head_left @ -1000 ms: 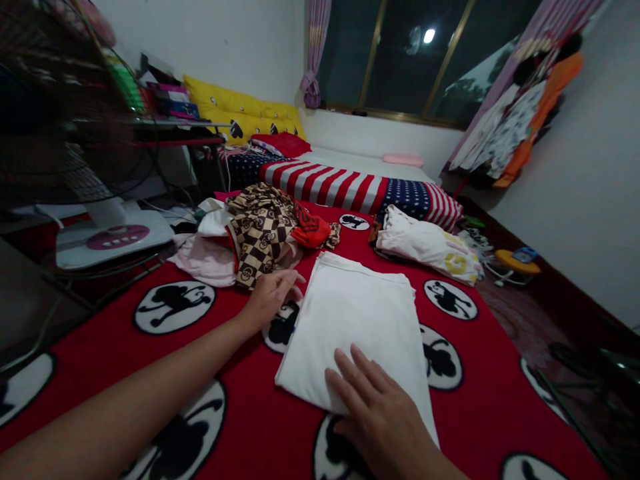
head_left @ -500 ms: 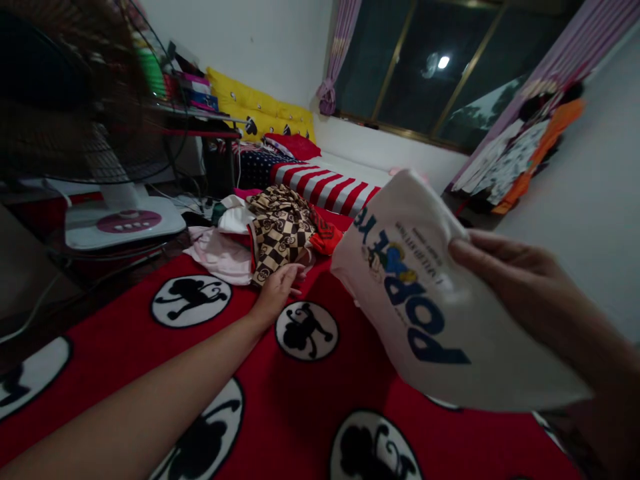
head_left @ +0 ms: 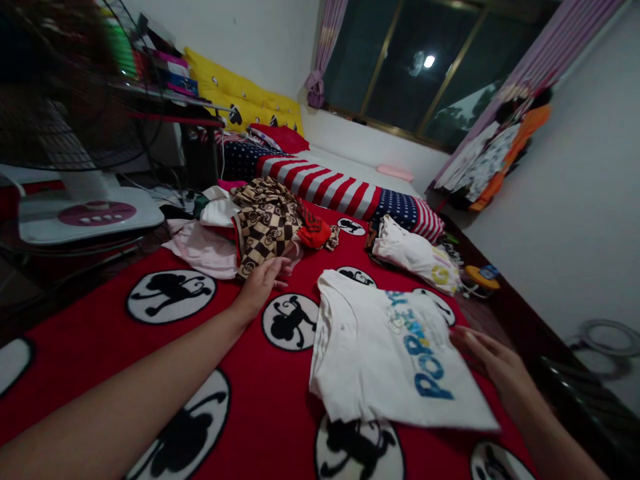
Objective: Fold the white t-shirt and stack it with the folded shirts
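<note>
A white T-shirt [head_left: 370, 360] with blue lettering lies folded on the red blanket [head_left: 280, 407], which has black monkey figures in white ovals. At the shirt's right edge is my right hand [head_left: 493, 363], its fingers stretched out and touching or nearly touching the fabric. My left hand [head_left: 263, 283] is open, fingers apart, at the near edge of a heap of clothes. In that heap a brown checked garment [head_left: 267, 227] lies on top of a pale pink garment [head_left: 205, 247], with an orange-red piece [head_left: 314, 230] to its right.
Folded white clothing [head_left: 413, 253] lies at the blanket's far right. A fan [head_left: 95, 207] stands at left beside a desk [head_left: 200, 103]. Behind is a bed with a striped cover [head_left: 320, 183]. Clothes [head_left: 505, 157] hang by the window, and a dark railing [head_left: 590, 393] is at right.
The white T-shirt has come down from the air onto the blanket, and my right hand has lowered and loosened from its pinch. My left hand stays by the heap. The view has shifted right.
</note>
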Motion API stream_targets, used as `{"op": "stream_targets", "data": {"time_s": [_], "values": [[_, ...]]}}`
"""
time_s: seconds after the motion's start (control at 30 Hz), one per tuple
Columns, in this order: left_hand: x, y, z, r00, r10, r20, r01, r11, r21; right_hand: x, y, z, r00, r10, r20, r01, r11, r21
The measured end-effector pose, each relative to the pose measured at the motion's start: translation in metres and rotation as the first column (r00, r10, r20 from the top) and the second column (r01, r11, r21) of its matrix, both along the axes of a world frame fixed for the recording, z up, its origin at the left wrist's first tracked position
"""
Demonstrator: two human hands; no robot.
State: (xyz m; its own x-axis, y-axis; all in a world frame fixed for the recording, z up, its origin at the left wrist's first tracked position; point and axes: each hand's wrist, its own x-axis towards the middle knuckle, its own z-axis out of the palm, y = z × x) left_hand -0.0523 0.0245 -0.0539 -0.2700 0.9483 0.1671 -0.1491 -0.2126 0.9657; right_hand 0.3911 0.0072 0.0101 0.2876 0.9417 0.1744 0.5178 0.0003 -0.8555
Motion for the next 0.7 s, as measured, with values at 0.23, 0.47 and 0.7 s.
{"op": "stream_targets", "data": {"time_s": [0.23,0.47,0.7], "values": [[0.004,0.0,0.002,0.954,0.061,-0.293,-0.064,0.998,-0.002,0.019,-0.039,-0.027,0.995,-0.102,-0.023,0.103,0.994,0.025],[0.103,-0.01,0.058,0.634,0.0,-0.773,0.296,0.924,0.243,-0.053,-0.013,0.024,0.976,0.155,0.154,-0.188,0.956,0.224],[0.157,0.012,0.024,0.068,-0.123,-0.99,0.388,0.917,-0.087,-0.074,0.019,-0.028,0.698,0.306,0.647,-0.356,0.933,-0.057]]}}
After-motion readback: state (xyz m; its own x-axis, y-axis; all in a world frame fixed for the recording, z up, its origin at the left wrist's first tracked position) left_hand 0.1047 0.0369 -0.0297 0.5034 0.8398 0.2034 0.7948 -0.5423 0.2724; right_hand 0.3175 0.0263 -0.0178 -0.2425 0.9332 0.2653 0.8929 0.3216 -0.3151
